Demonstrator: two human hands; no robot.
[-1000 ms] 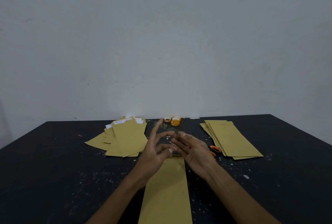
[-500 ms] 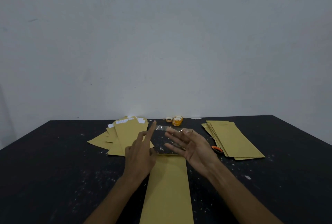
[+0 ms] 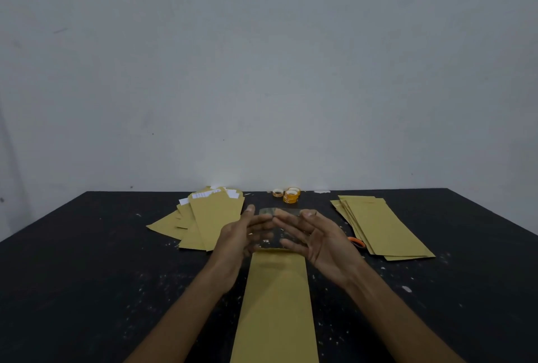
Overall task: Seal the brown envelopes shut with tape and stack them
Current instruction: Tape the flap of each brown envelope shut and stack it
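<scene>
Brown paper envelope [image 3: 276, 304] lies lengthwise on black table [image 3: 87, 275], between 2 envelope piles. Left hand [image 3: 241, 236] and right hand [image 3: 326, 246], fingers spread and nearly straight, carry clear tape strip [image 3: 286, 212] on fingertips above its far end.

Black table [image 3: 87, 275]: wide bare lanes at both outer sides, crowded middle.
The left hand [image 3: 235, 240] and right hand [image 3: 323, 243], with a clear tape strip [image 3: 286, 212] stretched between their fingertips, block the space over the far end of the centre envelope [image 3: 276, 304]. A loose envelope pile [image 3: 209, 220] flanks them on the left. On the right lie orange-handled scissors [image 3: 356, 241] and an envelope stack [image 3: 381, 228]. Tape rolls [image 3: 289, 196] stand at the far edge, with a narrow bare gap before them.
</scene>
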